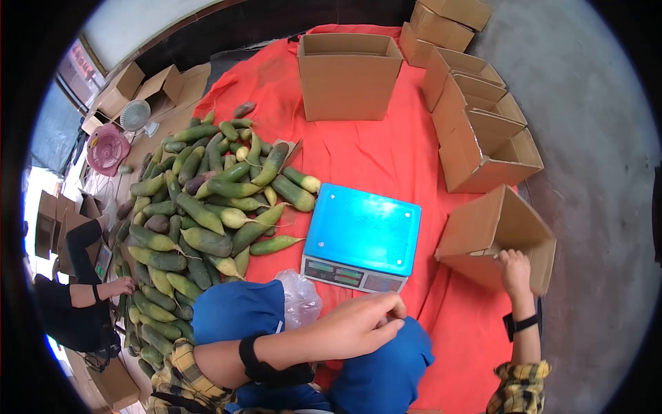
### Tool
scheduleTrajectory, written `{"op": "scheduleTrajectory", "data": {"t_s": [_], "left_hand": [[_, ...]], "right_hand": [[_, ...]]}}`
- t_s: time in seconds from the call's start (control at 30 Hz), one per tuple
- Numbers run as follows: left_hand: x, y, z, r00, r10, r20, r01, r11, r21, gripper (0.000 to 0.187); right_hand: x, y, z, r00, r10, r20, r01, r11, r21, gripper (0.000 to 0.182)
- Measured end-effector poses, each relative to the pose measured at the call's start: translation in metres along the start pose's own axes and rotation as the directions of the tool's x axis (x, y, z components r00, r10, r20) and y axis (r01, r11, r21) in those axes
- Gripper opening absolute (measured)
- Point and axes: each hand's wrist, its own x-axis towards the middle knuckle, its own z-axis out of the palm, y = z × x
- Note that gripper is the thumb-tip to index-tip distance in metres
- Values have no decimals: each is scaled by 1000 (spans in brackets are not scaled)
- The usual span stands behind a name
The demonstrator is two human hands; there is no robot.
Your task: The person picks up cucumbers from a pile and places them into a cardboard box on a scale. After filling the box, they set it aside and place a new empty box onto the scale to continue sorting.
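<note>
Right hand (516, 270) fingers curled over the lower flap of a tipped cardboard box (498, 233), gripping it, at the right edge of the red cloth (372, 155). Left hand (362, 323) loosely closed, nothing visibly held, just below the scale (363, 237), beside a plastic bag (300, 298).
</note>
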Motion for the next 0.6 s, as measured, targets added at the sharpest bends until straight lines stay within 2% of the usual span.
{"op": "scheduleTrajectory", "data": {"t_s": [0.07,0.13,0.2,0.23,0.27,0.33,0.37,0.43,0.47,0.53,0.6], "left_hand": [[1,-2,5,999,38,9,-39,999,23,18],[1,-4,10,992,121,-31,-120,991,58,18],[-2,3,12,990,125,-60,-123,992,40,16],[-4,7,12,990,123,-75,-122,992,25,15],[-7,7,14,988,124,-92,-121,992,29,15],[-7,1,18,974,196,-113,-193,980,41,13],[-7,0,20,972,199,-124,-195,980,45,13],[-6,-2,21,973,194,-122,-188,980,61,12],[-4,-5,22,965,217,-149,-210,976,60,12],[-2,-4,24,949,237,-210,-230,971,57,12],[0,-1,27,929,263,-259,-260,965,45,12]], "right_hand": [[-23,-31,-17,1000,17,1,-16,992,127,15],[-53,-57,-19,994,103,-37,-87,949,302,18],[-89,-71,-11,994,100,-36,-79,923,377,29],[-111,-72,-5,993,115,24,-115,917,383,33],[-133,-68,6,986,159,41,-162,913,375,26],[-174,-49,30,917,341,206,-394,853,342,18],[-181,-39,30,922,332,198,-383,857,345,18],[-187,-30,23,940,340,7,-307,839,449,11],[-183,-31,12,944,331,-1,-294,842,452,11],[-164,-40,-37,933,360,1,-287,742,606,12],[-139,-70,-97,947,319,-38,-229,755,615,12]]}}
